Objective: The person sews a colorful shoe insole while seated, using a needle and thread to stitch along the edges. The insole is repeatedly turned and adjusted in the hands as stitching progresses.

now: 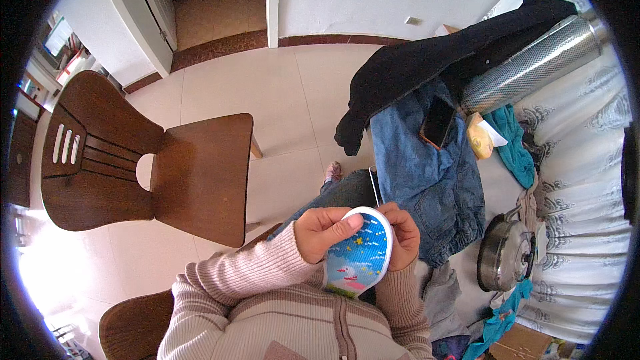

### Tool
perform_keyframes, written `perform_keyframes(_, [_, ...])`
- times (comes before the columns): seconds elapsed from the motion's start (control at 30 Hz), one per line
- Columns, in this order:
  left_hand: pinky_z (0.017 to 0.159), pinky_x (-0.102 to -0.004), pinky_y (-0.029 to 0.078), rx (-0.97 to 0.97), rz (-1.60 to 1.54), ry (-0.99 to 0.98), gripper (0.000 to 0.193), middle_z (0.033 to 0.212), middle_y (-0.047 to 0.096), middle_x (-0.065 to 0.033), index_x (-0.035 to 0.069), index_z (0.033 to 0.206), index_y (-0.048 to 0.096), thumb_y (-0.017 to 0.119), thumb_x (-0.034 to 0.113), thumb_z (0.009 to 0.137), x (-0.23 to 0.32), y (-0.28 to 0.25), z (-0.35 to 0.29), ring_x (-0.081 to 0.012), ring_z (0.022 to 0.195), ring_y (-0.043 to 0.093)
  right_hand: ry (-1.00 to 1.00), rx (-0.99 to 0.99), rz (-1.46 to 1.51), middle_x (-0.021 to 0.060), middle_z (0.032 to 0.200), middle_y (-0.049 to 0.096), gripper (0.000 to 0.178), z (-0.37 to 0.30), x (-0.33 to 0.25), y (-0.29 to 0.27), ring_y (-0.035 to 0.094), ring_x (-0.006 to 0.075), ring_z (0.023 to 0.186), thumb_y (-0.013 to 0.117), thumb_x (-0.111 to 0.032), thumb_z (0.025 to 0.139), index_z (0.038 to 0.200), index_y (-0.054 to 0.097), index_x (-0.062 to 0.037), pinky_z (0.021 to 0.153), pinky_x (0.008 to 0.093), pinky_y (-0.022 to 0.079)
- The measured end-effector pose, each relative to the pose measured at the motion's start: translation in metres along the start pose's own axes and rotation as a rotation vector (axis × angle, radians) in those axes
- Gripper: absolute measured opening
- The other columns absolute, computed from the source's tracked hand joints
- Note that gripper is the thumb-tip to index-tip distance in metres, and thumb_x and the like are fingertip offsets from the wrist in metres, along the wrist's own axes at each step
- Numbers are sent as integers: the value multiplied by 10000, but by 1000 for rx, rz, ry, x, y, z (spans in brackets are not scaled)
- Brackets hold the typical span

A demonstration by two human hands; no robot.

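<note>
Evidently, left grip (321, 233) and right grip (404, 235) both closed on a white-edged blue patterned piece (359, 258).

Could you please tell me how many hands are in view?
2: the left hand, its thumb on the front of the blue patterned piece, and the right hand at the piece's right edge. Some fingers are hidden.

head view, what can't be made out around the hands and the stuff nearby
In the head view:
Blue oval piece: its back, turned away from the camera.
Left hand: fingertips other than the thumb's, hidden behind the piece.
Right hand: some fingertips, behind the piece's edge.
Denim: upper part, under the black cloth.
Lower-left chair: cut off by the lower edge.
</note>
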State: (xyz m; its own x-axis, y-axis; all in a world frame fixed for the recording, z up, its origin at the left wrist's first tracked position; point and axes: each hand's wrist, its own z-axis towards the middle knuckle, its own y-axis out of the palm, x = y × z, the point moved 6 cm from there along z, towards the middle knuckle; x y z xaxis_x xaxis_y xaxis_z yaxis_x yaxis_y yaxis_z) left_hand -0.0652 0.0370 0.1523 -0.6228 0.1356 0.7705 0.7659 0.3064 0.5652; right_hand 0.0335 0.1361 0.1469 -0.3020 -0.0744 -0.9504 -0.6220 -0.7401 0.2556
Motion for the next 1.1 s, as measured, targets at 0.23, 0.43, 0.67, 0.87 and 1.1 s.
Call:
perform_keyframes(0.23, [777,-244,475,-22,-30,24,374,896,652,-50,25,1039,634,538,357,895,-4,2,-2,-108,833,585,34,-5,121,127,881,575,167,-2,1,4,536,174,806,605,-145,838,855,550,13,732,272,430])
perform_keyframes(0.43, [775,-251,480,-10,1,37,365,898,653,-57,28,1031,638,534,351,898,-1,6,-3,-117,835,590,42,-37,155,121,888,574,150,-3,1,3,542,169,815,598,-133,844,873,553,8,742,268,440])
perform_keyframes(0.67, [767,-251,485,-11,0,21,362,901,652,-57,38,1042,633,511,351,909,-8,3,0,-120,823,594,54,-28,183,120,893,573,155,-4,4,1,541,169,824,602,-131,841,887,559,10,741,264,438])
perform_keyframes(0.87, [750,-276,505,-31,-12,55,352,904,653,-83,5,1015,600,470,320,927,-10,5,3,-156,802,629,0,-47,174,121,872,574,165,-3,1,2,538,177,809,626,-134,820,866,566,12,736,272,432])
perform_keyframes(1.1, [707,-275,502,-52,-121,47,385,834,639,-69,27,930,598,447,381,927,-10,9,5,-149,761,617,-57,-66,106,129,846,575,133,-3,-8,5,536,183,784,639,-95,789,831,570,11,718,276,432])
